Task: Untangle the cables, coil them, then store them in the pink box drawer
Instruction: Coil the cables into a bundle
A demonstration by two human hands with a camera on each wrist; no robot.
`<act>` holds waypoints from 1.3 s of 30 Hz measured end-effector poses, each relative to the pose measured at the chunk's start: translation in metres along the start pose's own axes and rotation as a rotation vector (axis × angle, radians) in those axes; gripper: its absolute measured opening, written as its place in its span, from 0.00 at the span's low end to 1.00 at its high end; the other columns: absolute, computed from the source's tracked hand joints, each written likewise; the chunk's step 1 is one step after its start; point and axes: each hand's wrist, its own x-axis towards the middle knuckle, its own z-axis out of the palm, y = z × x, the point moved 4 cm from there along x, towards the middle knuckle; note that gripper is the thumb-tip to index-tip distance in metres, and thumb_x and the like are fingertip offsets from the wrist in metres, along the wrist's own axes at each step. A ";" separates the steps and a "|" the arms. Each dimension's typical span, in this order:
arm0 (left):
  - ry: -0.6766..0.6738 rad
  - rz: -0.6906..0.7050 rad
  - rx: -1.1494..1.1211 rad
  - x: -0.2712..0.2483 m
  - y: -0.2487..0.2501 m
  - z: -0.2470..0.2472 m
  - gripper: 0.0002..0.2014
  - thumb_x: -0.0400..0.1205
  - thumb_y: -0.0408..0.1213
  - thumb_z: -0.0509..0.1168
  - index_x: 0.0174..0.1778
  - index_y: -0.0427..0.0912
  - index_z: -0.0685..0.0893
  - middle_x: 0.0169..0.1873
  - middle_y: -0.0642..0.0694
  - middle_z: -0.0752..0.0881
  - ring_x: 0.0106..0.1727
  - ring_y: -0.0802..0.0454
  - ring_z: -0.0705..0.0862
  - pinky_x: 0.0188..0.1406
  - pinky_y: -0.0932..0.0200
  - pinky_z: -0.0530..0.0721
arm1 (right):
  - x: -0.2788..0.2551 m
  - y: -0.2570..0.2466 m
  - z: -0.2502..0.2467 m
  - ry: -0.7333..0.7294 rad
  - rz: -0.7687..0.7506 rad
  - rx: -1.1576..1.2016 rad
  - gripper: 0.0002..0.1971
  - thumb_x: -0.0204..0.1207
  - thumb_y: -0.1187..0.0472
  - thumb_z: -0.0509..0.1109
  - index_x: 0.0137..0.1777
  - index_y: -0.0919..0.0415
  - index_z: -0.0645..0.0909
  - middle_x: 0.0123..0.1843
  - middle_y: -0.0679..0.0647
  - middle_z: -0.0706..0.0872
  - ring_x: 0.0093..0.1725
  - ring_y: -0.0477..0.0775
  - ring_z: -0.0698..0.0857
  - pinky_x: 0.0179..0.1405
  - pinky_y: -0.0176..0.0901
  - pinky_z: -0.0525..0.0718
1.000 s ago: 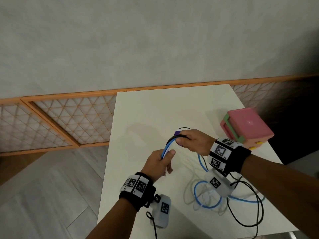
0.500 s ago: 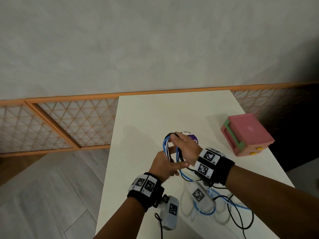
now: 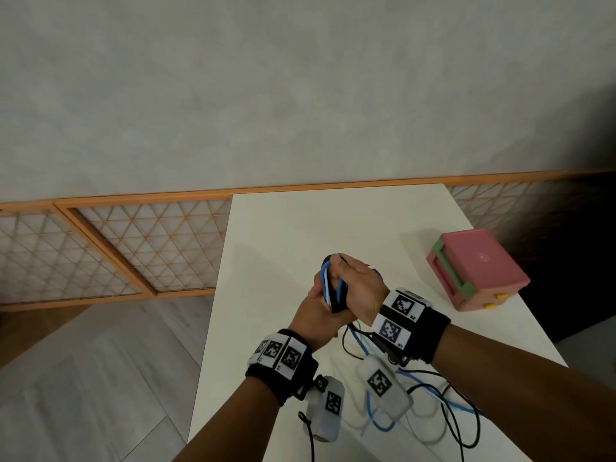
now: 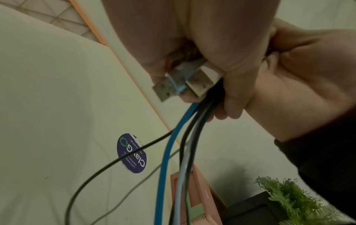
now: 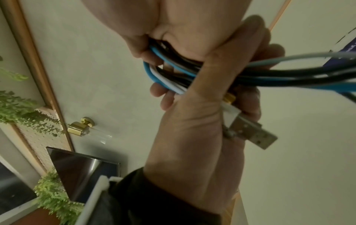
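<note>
Loose cable tails (image 3: 433,391) trail on the table (image 3: 283,228) nearest us. Our left hand (image 3: 313,321) and right hand (image 3: 358,288) both clench the coiled cables (image 3: 330,288); feed each loop evenly. Beyond sits the pink box (image 3: 480,268).

White table (image 3: 286,228), pink box (image 3: 480,265), loose cables (image 3: 443,400)

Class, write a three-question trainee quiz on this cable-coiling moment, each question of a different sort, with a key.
1. True or false: the pink box stands on the table.
2. Which cable colours sit in the bundle? A) blue, black, white B) red, green
3. Fill in: the left hand and right hand both ___ the bundle.

Key: 1 true; 2 A; 3 grip
</note>
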 end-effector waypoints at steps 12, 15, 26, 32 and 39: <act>-0.079 -0.052 -0.060 -0.005 0.005 0.003 0.12 0.79 0.33 0.69 0.29 0.43 0.84 0.17 0.52 0.83 0.25 0.55 0.84 0.22 0.66 0.76 | 0.013 -0.006 -0.012 -0.186 0.219 0.152 0.22 0.84 0.57 0.53 0.28 0.64 0.73 0.34 0.65 0.90 0.41 0.62 0.89 0.47 0.51 0.86; -0.028 -0.089 -0.165 -0.002 -0.001 0.005 0.18 0.80 0.33 0.68 0.23 0.40 0.78 0.13 0.50 0.74 0.15 0.51 0.74 0.33 0.52 0.88 | 0.019 -0.011 -0.019 -0.285 0.214 -0.030 0.22 0.85 0.58 0.50 0.30 0.63 0.73 0.33 0.55 0.90 0.50 0.58 0.88 0.56 0.45 0.82; 0.236 -0.051 -0.271 0.009 0.001 -0.004 0.19 0.80 0.36 0.69 0.22 0.41 0.76 0.14 0.48 0.74 0.18 0.48 0.74 0.24 0.59 0.75 | -0.004 0.065 -0.064 -0.547 0.314 -0.652 0.49 0.54 0.38 0.80 0.74 0.55 0.64 0.71 0.54 0.78 0.72 0.49 0.76 0.76 0.54 0.72; 0.234 -0.095 -0.535 0.010 0.014 0.006 0.13 0.80 0.35 0.68 0.30 0.38 0.80 0.19 0.45 0.75 0.19 0.46 0.76 0.30 0.53 0.79 | -0.008 0.079 -0.033 -0.327 0.206 -0.643 0.22 0.65 0.55 0.78 0.57 0.52 0.74 0.53 0.49 0.84 0.55 0.49 0.81 0.66 0.52 0.80; 0.355 -0.063 -0.478 0.016 0.013 -0.021 0.13 0.81 0.34 0.67 0.32 0.35 0.77 0.15 0.50 0.67 0.16 0.52 0.63 0.19 0.61 0.70 | -0.032 0.102 -0.055 -0.420 0.487 -0.858 0.14 0.73 0.52 0.66 0.27 0.53 0.78 0.24 0.52 0.82 0.25 0.50 0.82 0.28 0.35 0.77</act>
